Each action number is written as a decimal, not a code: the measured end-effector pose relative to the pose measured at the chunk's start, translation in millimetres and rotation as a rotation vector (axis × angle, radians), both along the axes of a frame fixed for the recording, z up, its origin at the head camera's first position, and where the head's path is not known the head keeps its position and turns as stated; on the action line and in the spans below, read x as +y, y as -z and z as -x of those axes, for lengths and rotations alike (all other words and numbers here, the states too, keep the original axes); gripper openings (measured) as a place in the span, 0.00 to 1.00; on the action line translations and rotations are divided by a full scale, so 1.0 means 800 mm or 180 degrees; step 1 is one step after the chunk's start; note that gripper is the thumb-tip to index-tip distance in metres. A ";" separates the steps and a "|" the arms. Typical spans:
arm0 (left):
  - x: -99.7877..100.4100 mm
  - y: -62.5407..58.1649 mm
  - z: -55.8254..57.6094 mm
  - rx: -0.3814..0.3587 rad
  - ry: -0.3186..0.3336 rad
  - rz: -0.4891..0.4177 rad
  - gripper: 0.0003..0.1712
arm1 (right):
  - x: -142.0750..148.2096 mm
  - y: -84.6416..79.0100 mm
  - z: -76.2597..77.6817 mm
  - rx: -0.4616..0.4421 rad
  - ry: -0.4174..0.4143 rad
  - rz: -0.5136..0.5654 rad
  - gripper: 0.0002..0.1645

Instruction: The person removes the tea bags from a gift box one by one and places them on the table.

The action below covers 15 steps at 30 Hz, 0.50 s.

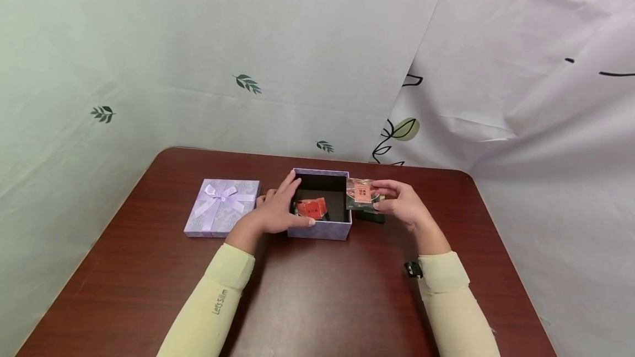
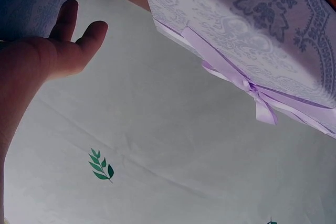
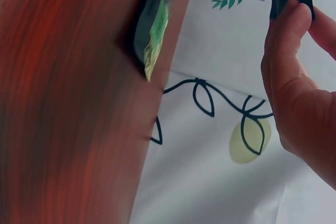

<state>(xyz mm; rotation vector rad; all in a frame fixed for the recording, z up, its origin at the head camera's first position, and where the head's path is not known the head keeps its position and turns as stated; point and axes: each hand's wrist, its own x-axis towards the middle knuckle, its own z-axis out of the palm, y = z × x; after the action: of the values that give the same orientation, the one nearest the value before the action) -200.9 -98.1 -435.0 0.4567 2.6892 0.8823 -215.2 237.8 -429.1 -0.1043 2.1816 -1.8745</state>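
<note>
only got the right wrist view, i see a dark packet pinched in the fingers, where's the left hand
Observer: The left hand is at the left end of the open lilac box, its thumb over the near wall.
Operator: anything in the box
Observer: Yes, the head view shows a red packet inside, near that thumb.
Operator: and further left
Observer: A flat lilac lid with a ribbon bow lies on the table, beyond the left hand.

Yours — one left hand, one right hand; facing you — one box, one ribboned lid, one table, at least three packets: one boxed, one held, one beside the box.
</note>
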 end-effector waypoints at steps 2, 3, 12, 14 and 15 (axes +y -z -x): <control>0.000 0.000 0.000 0.0002 0.0004 -0.0012 0.67 | 0.004 0.001 -0.001 -0.0015 0.0031 -0.0005 0.35; 0.000 0.000 0.000 0.0002 0.0004 -0.0018 0.67 | 0.005 0.001 -0.002 -0.0012 0.0030 -0.0012 0.35; 0.002 -0.002 -0.002 -0.0006 -0.0024 -0.0016 0.67 | 0.027 0.009 -0.004 0.0006 0.0107 -0.0036 0.36; 0.002 -0.004 -0.003 0.0001 -0.0024 -0.0013 0.67 | 0.033 0.012 -0.004 -0.0013 0.0130 -0.0032 0.37; 0.002 -0.004 -0.003 0.0003 -0.0026 -0.0007 0.67 | 0.036 0.012 -0.004 -0.0038 0.0158 -0.0034 0.37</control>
<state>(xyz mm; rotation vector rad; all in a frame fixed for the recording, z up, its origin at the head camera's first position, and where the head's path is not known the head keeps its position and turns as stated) -198.7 -96.4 -431.8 0.4469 2.6931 0.8875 -212.2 266.3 -438.8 -0.0372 2.2056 -1.8846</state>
